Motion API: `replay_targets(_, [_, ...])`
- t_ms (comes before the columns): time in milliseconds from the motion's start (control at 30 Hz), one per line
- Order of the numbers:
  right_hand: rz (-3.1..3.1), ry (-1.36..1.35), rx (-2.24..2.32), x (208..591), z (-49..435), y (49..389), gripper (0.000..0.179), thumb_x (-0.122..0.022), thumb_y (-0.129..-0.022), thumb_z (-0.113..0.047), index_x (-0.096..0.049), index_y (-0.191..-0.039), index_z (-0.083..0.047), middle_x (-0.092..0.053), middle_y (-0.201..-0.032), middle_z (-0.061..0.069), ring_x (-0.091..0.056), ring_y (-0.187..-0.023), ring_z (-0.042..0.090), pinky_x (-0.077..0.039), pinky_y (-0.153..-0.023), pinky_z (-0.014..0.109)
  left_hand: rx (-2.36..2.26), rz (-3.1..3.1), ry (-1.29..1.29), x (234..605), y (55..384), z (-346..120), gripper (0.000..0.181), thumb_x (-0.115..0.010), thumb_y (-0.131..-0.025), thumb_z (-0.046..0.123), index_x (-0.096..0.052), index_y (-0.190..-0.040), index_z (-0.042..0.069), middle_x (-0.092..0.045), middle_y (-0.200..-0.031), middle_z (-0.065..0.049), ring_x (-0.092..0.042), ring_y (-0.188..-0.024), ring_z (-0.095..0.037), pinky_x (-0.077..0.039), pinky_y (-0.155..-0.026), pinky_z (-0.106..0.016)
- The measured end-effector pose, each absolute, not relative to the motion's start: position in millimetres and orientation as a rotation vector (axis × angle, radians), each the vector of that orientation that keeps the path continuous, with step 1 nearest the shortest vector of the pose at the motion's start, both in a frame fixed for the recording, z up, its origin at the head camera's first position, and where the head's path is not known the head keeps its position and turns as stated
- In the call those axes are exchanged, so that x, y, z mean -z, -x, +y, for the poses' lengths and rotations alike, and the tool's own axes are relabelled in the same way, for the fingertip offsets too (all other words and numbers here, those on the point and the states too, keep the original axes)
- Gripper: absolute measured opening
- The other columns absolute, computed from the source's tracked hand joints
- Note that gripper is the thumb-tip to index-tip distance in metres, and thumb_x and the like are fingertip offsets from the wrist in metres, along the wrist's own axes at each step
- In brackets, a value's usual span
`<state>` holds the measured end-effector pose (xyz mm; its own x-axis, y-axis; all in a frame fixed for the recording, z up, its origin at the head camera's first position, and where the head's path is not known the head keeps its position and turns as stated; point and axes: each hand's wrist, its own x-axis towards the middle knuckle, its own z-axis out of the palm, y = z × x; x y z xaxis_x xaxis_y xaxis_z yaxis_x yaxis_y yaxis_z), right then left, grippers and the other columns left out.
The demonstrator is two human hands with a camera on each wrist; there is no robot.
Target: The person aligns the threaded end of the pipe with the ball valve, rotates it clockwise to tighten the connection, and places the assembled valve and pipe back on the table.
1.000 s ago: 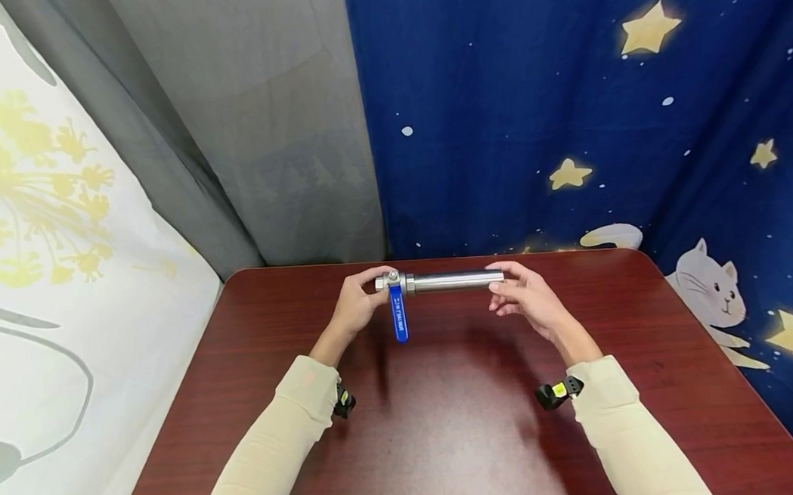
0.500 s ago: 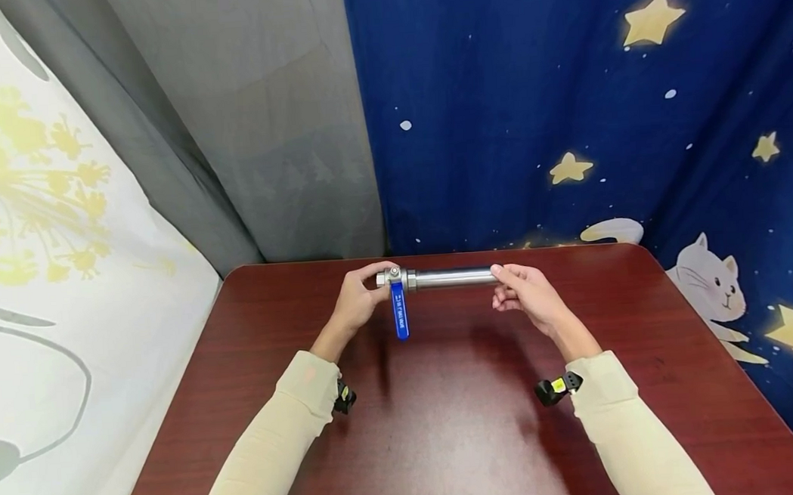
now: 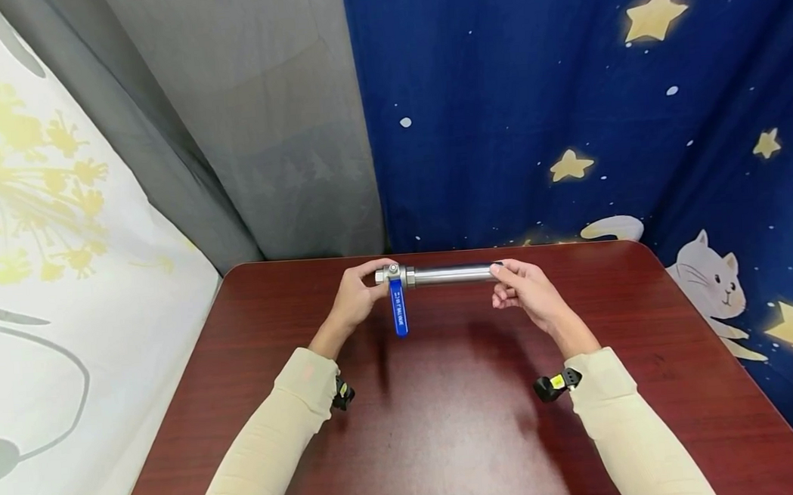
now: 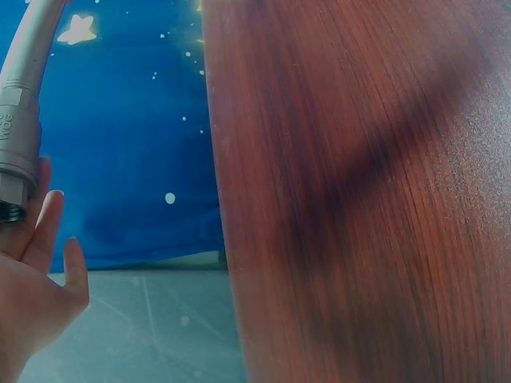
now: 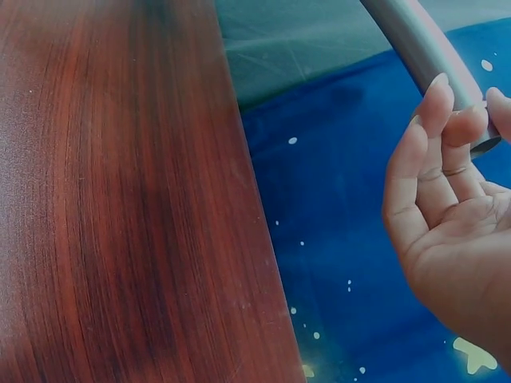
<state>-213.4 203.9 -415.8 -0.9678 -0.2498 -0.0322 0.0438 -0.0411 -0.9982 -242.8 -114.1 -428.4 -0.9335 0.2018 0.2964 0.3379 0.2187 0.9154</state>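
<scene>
A steel ball valve (image 3: 394, 272) with a blue lever handle (image 3: 399, 308) is joined to a straight steel pipe (image 3: 451, 274), all held level above the table. My left hand (image 3: 355, 295) grips the valve body at its left end, thumb below and fingers behind. The lever points down toward me. At the pipe's far right end, my right hand (image 3: 529, 292) pinches it between thumb and fingers. In the left wrist view, the valve's hex end (image 4: 12, 195) lies against the fingers. The right wrist view shows the pipe's open end (image 5: 485, 147) between thumb and fingertips.
The dark red wooden table (image 3: 441, 411) spreads below, with the arms' shadows on it. A grey curtain (image 3: 280, 133) and a blue star-patterned curtain (image 3: 484, 121) hang right behind its far edge. A white patterned cloth (image 3: 54, 336) hangs at the left.
My right hand's thumb has come up over the front of the pipe's right end, closing on it. The left hand keeps its hold on the valve, and the view has tilted slightly.
</scene>
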Motion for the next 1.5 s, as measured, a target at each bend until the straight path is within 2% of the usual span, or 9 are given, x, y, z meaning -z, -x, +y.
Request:
replay_targets(167, [2.111, 0.151, 2.045, 415.5, 201.7, 215.6, 0.039, -0.054, -0.098, -0.040, -0.049, -0.090, -0.003, -0.051, -0.058, 0.000, -0.061, -0.058, 0.014, -0.054, -0.063, 0.028, 1.821, -2.359, 0.535, 424.8, 240.2, -114.0, 0.035, -0.068, -0.077, -0.001, -0.070, -0.111, 0.006, -0.066, -0.102, -0.013, -0.053, -0.095, -0.021, -0.041, -0.084, -0.031])
replay_targets(333, [2.067, 0.099, 2.102, 414.3, 199.0, 214.5, 0.042, -0.054, -0.097, -0.044, -0.053, -0.097, -0.003, -0.055, -0.062, 0.003, -0.061, -0.058, 0.014, -0.056, -0.065, 0.030, 1.774, -2.386, 0.565, 422.9, 238.7, -113.2, 0.036, -0.068, -0.076, -0.001, -0.071, -0.111, 0.008, -0.067, -0.102, -0.012, -0.053, -0.095, -0.022, -0.041, -0.085, -0.032])
replay_targets(467, [1.940, 0.175, 2.211, 413.3, 198.9, 211.0, 0.032, -0.056, -0.099, -0.031, -0.052, -0.113, -0.003, -0.056, -0.067, 0.005, -0.062, -0.059, 0.015, -0.056, -0.062, 0.030, 1.746, -2.404, 0.575, 423.3, 239.3, -113.0, 0.036, -0.069, -0.076, 0.001, -0.071, -0.111, 0.009, -0.067, -0.103, -0.012, -0.054, -0.097, -0.023, -0.042, -0.089, -0.037])
replay_targets(633, [1.827, 0.306, 2.269, 413.1, 201.2, 209.1, 0.038, -0.057, -0.096, -0.011, -0.042, -0.129, 0.002, -0.057, -0.070, 0.006, -0.062, -0.062, 0.017, -0.055, -0.062, 0.030, 1.797, -2.378, 0.540, 425.7, 241.0, -113.9, 0.036, -0.069, -0.076, 0.000, -0.071, -0.111, 0.008, -0.067, -0.103, -0.014, -0.053, -0.099, -0.025, -0.040, -0.095, -0.050])
replay_targets(867, [1.916, 0.238, 2.216, 414.8, 202.1, 210.3, 0.024, -0.057, -0.098, -0.022, -0.050, -0.109, -0.002, -0.053, -0.064, 0.003, -0.059, -0.056, 0.015, -0.053, -0.058, 0.026, 1.787, -2.376, 0.557, 425.6, 239.7, -113.6, 0.036, -0.068, -0.076, 0.000, -0.070, -0.112, 0.007, -0.067, -0.104, -0.014, -0.053, -0.098, -0.026, -0.041, -0.095, -0.051])
replay_targets(1033, [2.075, 0.135, 2.131, 415.6, 200.1, 211.2, 0.038, -0.054, -0.099, -0.038, -0.046, -0.090, -0.002, -0.048, -0.057, 0.000, -0.057, -0.054, 0.013, -0.052, -0.057, 0.026, 1.752, -2.396, 0.570, 424.5, 238.6, -112.5, 0.038, -0.068, -0.076, 0.000, -0.070, -0.113, 0.008, -0.067, -0.105, -0.013, -0.054, -0.097, -0.024, -0.042, -0.088, -0.038])
replay_targets(1167, [2.075, 0.072, 2.137, 414.7, 198.1, 211.3, 0.039, -0.056, -0.096, -0.043, -0.050, -0.087, -0.005, -0.051, -0.061, 0.002, -0.059, -0.056, 0.014, -0.054, -0.058, 0.028, 1.748, -2.393, 0.581, 424.4, 238.3, -112.2, 0.038, -0.068, -0.075, 0.000, -0.071, -0.112, 0.008, -0.067, -0.104, -0.013, -0.054, -0.095, -0.024, -0.042, -0.085, -0.034])
replay_targets(1333, [2.009, 0.119, 2.186, 413.3, 198.5, 209.1, 0.028, -0.060, -0.096, -0.032, -0.056, -0.106, -0.007, -0.055, -0.067, 0.003, -0.062, -0.061, 0.014, -0.056, -0.060, 0.030, 1.737, -2.405, 0.582, 425.5, 238.7, -111.9, 0.037, -0.069, -0.075, 0.001, -0.071, -0.111, 0.010, -0.068, -0.103, -0.011, -0.055, -0.095, -0.023, -0.043, -0.085, -0.038])
replay_targets(1500, [1.936, 0.244, 2.218, 412.7, 200.3, 206.9, 0.037, -0.060, -0.095, -0.013, -0.047, -0.127, -0.001, -0.056, -0.071, 0.004, -0.063, -0.063, 0.015, -0.055, -0.061, 0.029, 1.767, -2.398, 0.536, 427.2, 238.9, -112.9, 0.039, -0.068, -0.075, 0.000, -0.071, -0.112, 0.009, -0.067, -0.104, -0.012, -0.053, -0.097, -0.023, -0.042, -0.088, -0.042])
